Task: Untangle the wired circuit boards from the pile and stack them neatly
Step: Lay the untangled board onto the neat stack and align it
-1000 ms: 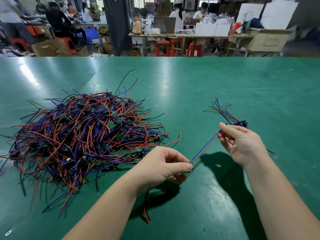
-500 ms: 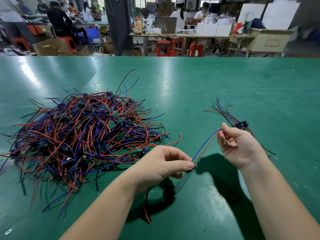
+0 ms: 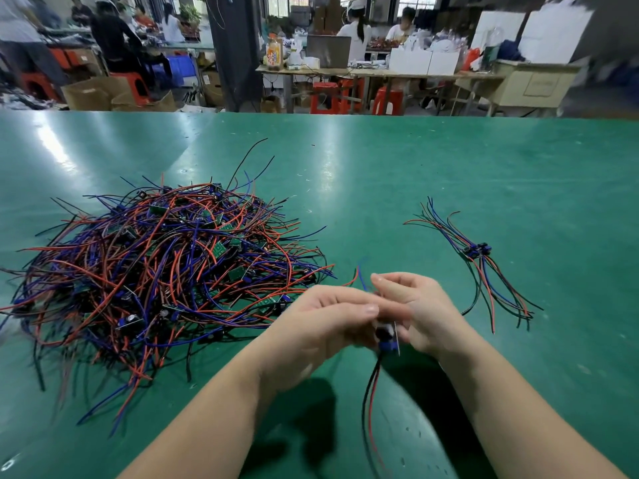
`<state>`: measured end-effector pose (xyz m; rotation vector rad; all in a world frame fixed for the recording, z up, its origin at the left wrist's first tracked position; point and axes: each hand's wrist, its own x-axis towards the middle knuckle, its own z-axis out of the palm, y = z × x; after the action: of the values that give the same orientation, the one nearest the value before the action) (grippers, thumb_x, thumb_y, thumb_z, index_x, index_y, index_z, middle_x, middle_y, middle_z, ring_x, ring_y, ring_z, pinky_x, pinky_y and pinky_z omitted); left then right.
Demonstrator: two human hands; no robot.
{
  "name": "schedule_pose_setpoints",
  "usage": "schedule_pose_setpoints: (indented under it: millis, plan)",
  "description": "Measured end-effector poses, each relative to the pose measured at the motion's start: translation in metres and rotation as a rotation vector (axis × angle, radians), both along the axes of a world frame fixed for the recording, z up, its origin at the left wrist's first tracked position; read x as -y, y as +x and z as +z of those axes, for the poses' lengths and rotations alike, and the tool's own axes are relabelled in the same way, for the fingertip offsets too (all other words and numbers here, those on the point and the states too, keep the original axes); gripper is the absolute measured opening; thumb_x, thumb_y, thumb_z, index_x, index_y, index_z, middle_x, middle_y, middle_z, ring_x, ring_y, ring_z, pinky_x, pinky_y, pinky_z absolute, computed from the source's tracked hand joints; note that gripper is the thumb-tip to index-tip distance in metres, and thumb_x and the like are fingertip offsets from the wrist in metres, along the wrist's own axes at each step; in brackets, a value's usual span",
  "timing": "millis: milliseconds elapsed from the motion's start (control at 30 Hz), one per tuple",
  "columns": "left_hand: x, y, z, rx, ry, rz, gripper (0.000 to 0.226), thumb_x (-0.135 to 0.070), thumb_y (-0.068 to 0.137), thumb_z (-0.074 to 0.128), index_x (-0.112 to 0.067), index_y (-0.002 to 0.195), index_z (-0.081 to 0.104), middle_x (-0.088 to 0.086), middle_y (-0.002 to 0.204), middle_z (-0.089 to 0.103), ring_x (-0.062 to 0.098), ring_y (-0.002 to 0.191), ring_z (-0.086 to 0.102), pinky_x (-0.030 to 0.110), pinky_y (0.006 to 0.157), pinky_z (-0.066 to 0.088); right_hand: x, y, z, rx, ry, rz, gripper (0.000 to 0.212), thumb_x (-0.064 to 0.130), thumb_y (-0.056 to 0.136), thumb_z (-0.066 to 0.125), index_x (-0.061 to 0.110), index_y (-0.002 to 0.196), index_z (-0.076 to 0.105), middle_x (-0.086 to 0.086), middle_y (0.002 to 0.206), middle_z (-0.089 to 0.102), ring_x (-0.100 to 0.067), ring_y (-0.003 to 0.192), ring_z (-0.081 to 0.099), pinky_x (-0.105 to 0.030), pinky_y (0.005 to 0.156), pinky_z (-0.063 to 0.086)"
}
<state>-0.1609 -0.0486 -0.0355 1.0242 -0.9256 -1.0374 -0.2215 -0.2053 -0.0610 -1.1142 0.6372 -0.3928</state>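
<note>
A big tangled pile [image 3: 148,271] of red, blue and black wires with small green circuit boards lies on the left of the green table [image 3: 397,174]. A small stack of sorted wired boards [image 3: 479,252] lies at the right, its wires fanned out. My left hand [image 3: 325,316] and my right hand [image 3: 418,312] meet low in the middle of the view and together hold one wired circuit board [image 3: 387,335]. Its red and black wires hang down toward the table, and its blue and red ends stick up between my fingers. The image of the hands is blurred.
Beyond the table's far edge are work benches, red stools [image 3: 325,98], cardboard boxes [image 3: 93,95] and several seated people. The table surface between pile and small stack is bare green mat.
My right hand has moved left from near the sorted stack to meet my left hand. The board's wires, earlier stretched between the hands, are now gathered, with the board held between both hands.
</note>
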Motion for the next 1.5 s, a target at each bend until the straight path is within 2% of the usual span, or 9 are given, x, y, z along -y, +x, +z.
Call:
schedule_pose_setpoints:
  millis: [267, 367, 533, 800, 967, 1067, 1167, 1300, 1500]
  plan:
    - [0.008, 0.000, 0.004, -0.276, -0.175, 0.486, 0.025, -0.016, 0.075, 0.059, -0.015, 0.094, 0.075, 0.011, 0.092, 0.074, 0.012, 0.079, 0.071, 0.018, 0.066, 0.054, -0.018, -0.012, 0.012, 0.104, -0.513, 0.311, 0.025, 0.004, 0.070, 0.080, 0.008, 0.082, 0.059, -0.006, 0.054, 0.056, -0.016, 0.042, 0.050, -0.023, 0.041, 0.041]
    - [0.009, 0.002, 0.006, -0.333, -0.189, 0.582, 0.026, -0.016, 0.073, 0.060, -0.014, 0.096, 0.073, 0.008, 0.089, 0.075, 0.010, 0.076, 0.071, 0.018, 0.066, 0.055, -0.027, -0.017, 0.018, 0.259, -0.442, 0.464, 0.025, 0.004, 0.065, 0.080, 0.012, 0.081, 0.063, -0.006, 0.061, 0.059, -0.017, 0.047, 0.053, -0.024, 0.047, 0.045]
    - [0.014, -0.002, 0.002, -0.372, -0.190, 0.663, 0.030, -0.018, 0.074, 0.059, -0.015, 0.102, 0.069, 0.004, 0.091, 0.075, 0.008, 0.076, 0.070, 0.018, 0.067, 0.055, -0.039, -0.009, 0.021, 0.416, -0.201, 0.123, 0.014, 0.012, 0.059, 0.078, 0.016, 0.072, 0.076, -0.002, 0.064, 0.068, -0.011, 0.048, 0.056, -0.018, 0.048, 0.045]
    - [0.013, -0.012, -0.004, -0.325, -0.016, 0.251, 0.066, -0.014, 0.074, 0.070, -0.019, 0.136, 0.048, 0.002, 0.122, 0.066, 0.014, 0.114, 0.062, 0.031, 0.080, 0.057, -0.017, -0.010, 0.035, 0.375, 0.221, -0.160, 0.007, 0.018, 0.068, 0.065, 0.012, 0.070, 0.068, -0.003, 0.063, 0.069, -0.009, 0.051, 0.064, -0.016, 0.048, 0.051]
    - [-0.021, 0.023, 0.015, -0.515, -0.183, -0.144, 0.055, -0.044, 0.080, 0.061, -0.015, 0.127, 0.061, 0.008, 0.073, 0.073, 0.016, 0.060, 0.070, 0.020, 0.048, 0.053, 0.006, -0.027, 0.048, 0.451, 0.451, 0.012, 0.035, 0.020, 0.036, 0.094, 0.015, 0.064, 0.073, 0.007, 0.066, 0.066, 0.000, 0.050, 0.060, -0.008, 0.041, 0.043]
    - [-0.024, 0.037, 0.023, -0.606, -0.190, 0.044, 0.042, -0.043, 0.081, 0.056, -0.012, 0.102, 0.075, -0.001, 0.051, 0.058, 0.009, 0.040, 0.055, 0.015, 0.037, 0.042, 0.005, -0.033, 0.047, 0.467, 0.538, 0.169, 0.053, 0.008, 0.023, 0.098, 0.009, 0.069, 0.073, 0.001, 0.063, 0.063, -0.002, 0.046, 0.058, -0.011, 0.038, 0.044]
    - [-0.009, 0.034, 0.012, -0.322, 0.156, 0.449, 0.042, -0.040, 0.087, 0.047, -0.013, 0.077, 0.078, -0.001, 0.058, 0.063, 0.007, 0.043, 0.055, 0.014, 0.038, 0.040, -0.009, -0.026, 0.045, 0.261, 0.369, 0.205, 0.033, 0.018, 0.040, 0.091, 0.010, 0.066, 0.074, 0.000, 0.061, 0.064, -0.003, 0.045, 0.060, -0.012, 0.038, 0.046]
    - [0.011, 0.009, -0.005, -0.200, 0.324, 0.277, 0.050, -0.053, 0.086, 0.043, -0.013, 0.076, 0.073, 0.005, 0.076, 0.072, 0.016, 0.066, 0.068, 0.024, 0.061, 0.052, -0.027, -0.013, 0.035, 0.146, 0.187, 0.096, 0.013, 0.014, 0.061, 0.070, 0.004, 0.069, 0.067, -0.006, 0.060, 0.066, -0.007, 0.045, 0.061, -0.013, 0.042, 0.049]
    - [0.017, 0.000, -0.011, -0.123, 0.339, 0.369, 0.051, -0.047, 0.098, 0.034, -0.007, 0.074, 0.054, 0.002, 0.049, 0.056, 0.016, 0.038, 0.052, 0.031, 0.050, 0.055, -0.022, -0.013, 0.026, 0.039, -0.176, 0.076, 0.016, 0.019, 0.065, 0.072, 0.008, 0.075, 0.067, -0.008, 0.065, 0.071, -0.012, 0.050, 0.062, -0.015, 0.043, 0.042]
